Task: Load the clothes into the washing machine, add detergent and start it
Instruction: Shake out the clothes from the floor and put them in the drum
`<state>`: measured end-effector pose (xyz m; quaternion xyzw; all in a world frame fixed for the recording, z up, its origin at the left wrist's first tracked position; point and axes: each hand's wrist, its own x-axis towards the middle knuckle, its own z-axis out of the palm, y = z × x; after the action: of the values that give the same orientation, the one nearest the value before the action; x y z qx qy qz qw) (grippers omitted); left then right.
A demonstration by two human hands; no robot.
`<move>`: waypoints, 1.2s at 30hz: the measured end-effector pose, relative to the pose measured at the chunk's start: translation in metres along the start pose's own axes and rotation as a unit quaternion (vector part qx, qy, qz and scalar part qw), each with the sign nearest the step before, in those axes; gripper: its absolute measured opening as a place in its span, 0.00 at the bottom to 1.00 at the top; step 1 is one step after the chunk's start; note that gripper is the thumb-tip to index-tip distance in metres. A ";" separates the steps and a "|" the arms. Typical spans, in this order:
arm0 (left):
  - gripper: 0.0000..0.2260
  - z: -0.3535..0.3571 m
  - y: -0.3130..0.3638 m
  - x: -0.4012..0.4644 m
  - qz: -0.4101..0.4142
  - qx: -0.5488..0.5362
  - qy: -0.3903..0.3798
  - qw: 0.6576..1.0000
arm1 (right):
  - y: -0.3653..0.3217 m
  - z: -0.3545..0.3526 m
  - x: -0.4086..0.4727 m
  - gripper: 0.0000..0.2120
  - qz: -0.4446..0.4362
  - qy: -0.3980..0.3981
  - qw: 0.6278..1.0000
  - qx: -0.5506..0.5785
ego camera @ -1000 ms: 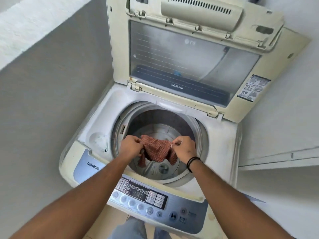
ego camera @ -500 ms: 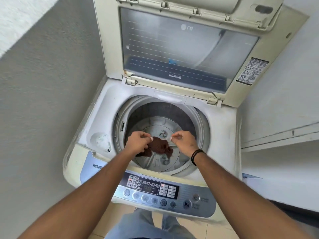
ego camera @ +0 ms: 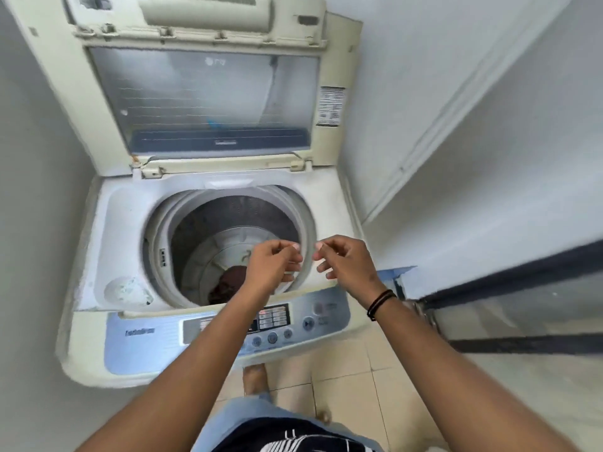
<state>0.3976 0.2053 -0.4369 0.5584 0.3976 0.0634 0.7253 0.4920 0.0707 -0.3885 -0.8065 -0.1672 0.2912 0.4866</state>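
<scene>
1. Below the left hand [ego camera: 272,265], a reddish-brown cloth [ego camera: 228,283] lay at the drum [ego camera: 235,210] bottom.
2. Both grips hung loosely curled and empty; the right hand [ego camera: 346,261] was just beside.
3. Only one garment showed, so starting now could mean a forgotten load or detergent.

Cloth [ego camera: 230,283] half behind left forearm

Empty hands [ego camera: 306,265] above drum [ego camera: 235,223] (cloth [ego camera: 231,282] inside).
</scene>
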 end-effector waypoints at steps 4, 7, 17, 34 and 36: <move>0.07 0.056 0.008 -0.037 0.038 0.051 -0.071 0.995 | 0.013 -0.055 -0.057 0.07 -0.001 0.074 0.997 0.035; 0.12 0.105 0.004 -0.069 0.046 0.100 -0.138 0.984 | 0.038 -0.100 -0.106 0.07 0.012 0.144 0.987 0.065; 0.11 0.298 -0.092 -0.243 0.047 0.262 -0.384 0.884 | 0.182 -0.211 -0.343 0.11 0.098 0.396 0.898 0.167; 0.03 0.517 -0.319 -0.516 0.077 0.450 -0.678 0.576 | 0.390 -0.244 -0.667 0.13 0.288 0.670 0.623 0.281; 0.03 0.540 -0.351 -0.532 0.082 0.464 -0.693 0.546 | 0.414 -0.247 -0.687 0.12 0.315 0.676 0.593 0.303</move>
<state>0.2646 -0.6194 -0.4371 0.7181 -0.3019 -0.4774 0.4066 0.1104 -0.6739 -0.4551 -0.5805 0.5723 -0.1682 0.5543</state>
